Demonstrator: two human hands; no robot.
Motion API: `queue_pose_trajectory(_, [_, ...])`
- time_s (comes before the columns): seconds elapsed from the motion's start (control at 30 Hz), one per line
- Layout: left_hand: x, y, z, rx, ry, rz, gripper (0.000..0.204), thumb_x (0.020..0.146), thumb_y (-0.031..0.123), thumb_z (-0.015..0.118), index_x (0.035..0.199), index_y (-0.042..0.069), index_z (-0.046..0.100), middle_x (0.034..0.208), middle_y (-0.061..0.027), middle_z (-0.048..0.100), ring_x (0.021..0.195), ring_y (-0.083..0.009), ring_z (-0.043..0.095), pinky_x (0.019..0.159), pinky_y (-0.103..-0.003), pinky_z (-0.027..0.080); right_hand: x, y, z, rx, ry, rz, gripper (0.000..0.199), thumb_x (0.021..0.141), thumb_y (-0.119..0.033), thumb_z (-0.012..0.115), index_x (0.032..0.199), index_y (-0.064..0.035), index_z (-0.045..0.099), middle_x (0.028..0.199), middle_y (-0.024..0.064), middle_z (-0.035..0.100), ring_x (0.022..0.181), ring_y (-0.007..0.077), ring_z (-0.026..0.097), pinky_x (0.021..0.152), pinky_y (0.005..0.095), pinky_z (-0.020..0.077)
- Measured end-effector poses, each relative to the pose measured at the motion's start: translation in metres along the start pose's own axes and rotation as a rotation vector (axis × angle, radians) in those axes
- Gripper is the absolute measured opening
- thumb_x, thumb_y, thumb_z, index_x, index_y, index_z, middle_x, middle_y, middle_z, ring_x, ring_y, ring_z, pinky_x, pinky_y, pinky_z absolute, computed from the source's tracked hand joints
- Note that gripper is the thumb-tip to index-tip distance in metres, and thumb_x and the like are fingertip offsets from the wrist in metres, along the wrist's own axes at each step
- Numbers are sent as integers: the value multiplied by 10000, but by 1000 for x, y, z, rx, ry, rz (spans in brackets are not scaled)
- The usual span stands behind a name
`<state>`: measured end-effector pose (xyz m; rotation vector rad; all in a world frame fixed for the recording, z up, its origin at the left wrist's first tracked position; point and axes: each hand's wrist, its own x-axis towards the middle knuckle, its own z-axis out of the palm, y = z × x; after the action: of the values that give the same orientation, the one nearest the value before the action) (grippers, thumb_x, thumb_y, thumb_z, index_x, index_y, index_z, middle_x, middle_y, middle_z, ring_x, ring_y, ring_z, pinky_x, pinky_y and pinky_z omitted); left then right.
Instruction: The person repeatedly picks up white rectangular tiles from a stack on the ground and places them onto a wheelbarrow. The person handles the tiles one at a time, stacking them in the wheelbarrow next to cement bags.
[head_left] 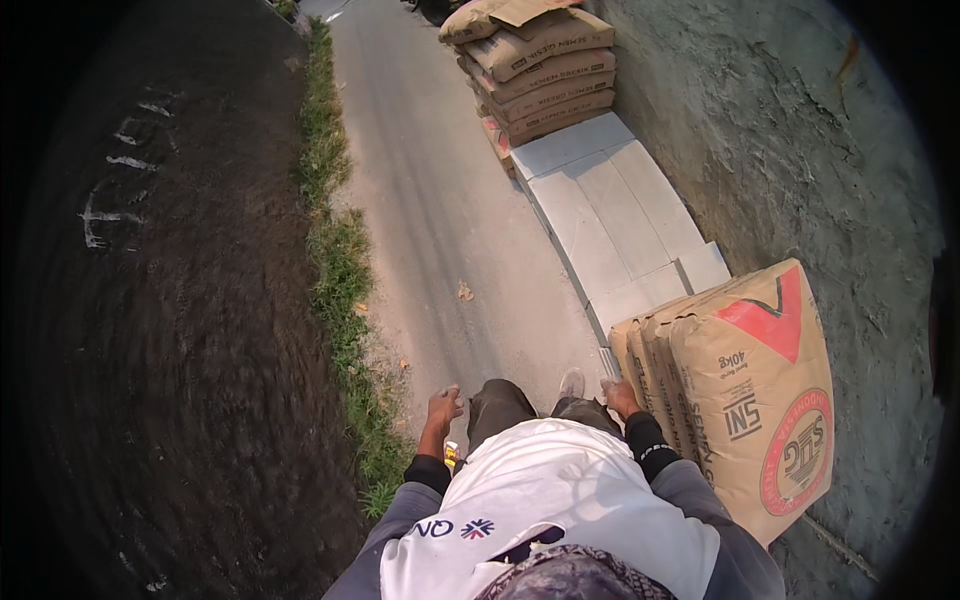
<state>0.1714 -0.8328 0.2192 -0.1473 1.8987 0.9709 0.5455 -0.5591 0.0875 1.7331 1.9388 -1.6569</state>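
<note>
A narrow concrete lane (pixel 440 200) runs ahead, open along its middle, bounded left by a dark wall (pixel 150 300) and grass verge (pixel 340 270). The left hand (pixel 442 408) hangs free, loosely curled, holding nothing. The right hand (pixel 620 395) touches the upright sack stack (pixel 740 390); grip indeterminable. Grey blocks (pixel 620 210) and further sacks (pixel 540 65) line the right wall (pixel 800 150).

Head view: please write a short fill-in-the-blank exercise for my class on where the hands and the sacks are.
1. The right hand touches a row of upright paper ____ beside the wall.
2. The left hand holds ____.
3. Between the near sacks and the far stack lie grey ____.
4. Left of the path runs a strip of ____.

Missing words: sacks; nothing; slabs; grass
</note>
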Motion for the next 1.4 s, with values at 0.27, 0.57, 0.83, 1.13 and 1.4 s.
queue_pose_trajectory(0.27, [112, 123, -28, 24, -6, -73, 558, 987, 362, 627, 1363, -38, 528, 1202, -160, 636, 1003, -325, 669, 836, -409, 595, 4, -101, 5, 424, -5, 344, 247, 946, -268, 621, 981, -28, 669, 720, 38, 615, 563, 150, 565, 492, 326, 456])
queue_pose_trajectory(0.57, [302, 299, -7, 190, -209, -71, 677, 1012, 448, 565, 1456, -43, 423, 1325, -213, 572, 1132, -353, 628, 941, -447, 557, 22, -92, 47, 834, 377, 726, 491, 952, -384, 604, 1293, -33, 567, 998, 138, 667, 822, 257, 635, 722, 417, 533])
queue_pose_trajectory(0.83, [392, 418, 26, 342, -352, -56, 773, 944, 541, 639, 1382, -75, 480, 1284, -205, 597, 1138, -343, 631, 942, -425, 539, 128, -212, 116, 1206, 489, 668, 628, 968, -451, 584, 1417, -32, 452, 1319, 218, 582, 1161, 329, 579, 940, 466, 494])
queue_pose_trajectory(1.13, [460, 398, 97, 325, -343, -116, 815, 951, 588, 597, 1381, -94, 473, 1320, -240, 581, 1177, -358, 608, 972, -435, 527, 263, -297, 118, 1176, 285, 561, 531, 984, -396, 586, 1360, -27, 515, 1263, 186, 623, 1116, 297, 613, 914, 427, 510])
queue_pose_trajectory(1.4, [485, 414, 121, 291, -368, -162, 834, 959, 588, 586, 1467, -45, 394, 1329, -194, 564, 1153, -320, 598, 948, -408, 525, 254, -248, 118, 970, 291, 641, 430, 954, -338, 642, 1236, -16, 601, 1022, 80, 673, 867, 191, 625, 739, 342, 504])
